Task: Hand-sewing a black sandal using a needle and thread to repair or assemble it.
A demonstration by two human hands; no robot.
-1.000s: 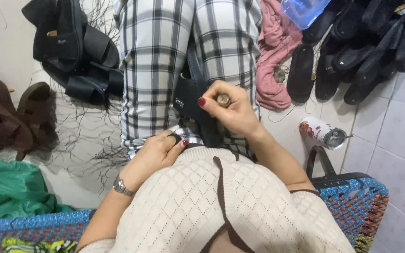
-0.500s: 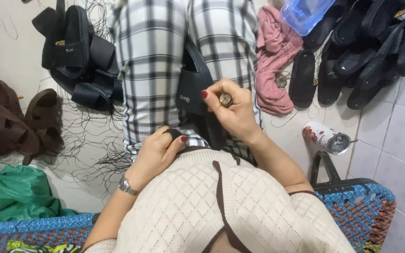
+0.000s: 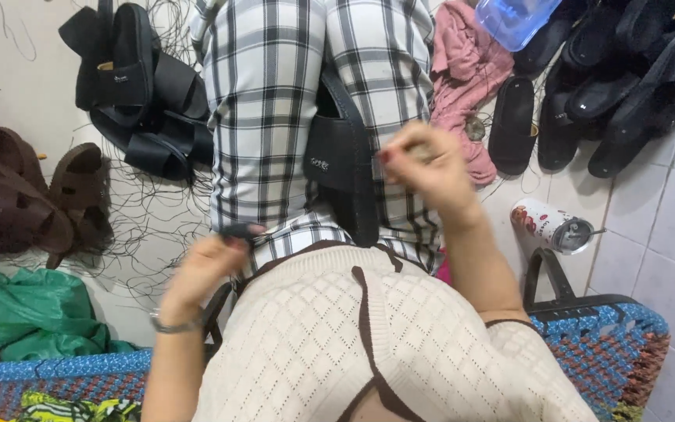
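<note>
Head view: the right hand (image 3: 423, 160) pinches something small, perhaps a needle or thread end, too blurred to tell. The left hand (image 3: 208, 266) closes on a dark bit at the lap's edge. Between them, on the checked lap, lies the black sandal (image 3: 337, 168): light, flexible, rubbery, best held by its strap.

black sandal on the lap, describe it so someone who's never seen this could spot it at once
Start at the checked trousers filling the top middle of the view. On the lap, just left of the blurred right hand, lies the black sandal. Unlike the black footwear piled on the floor at either side, it alone rests on the checked cloth.
</note>
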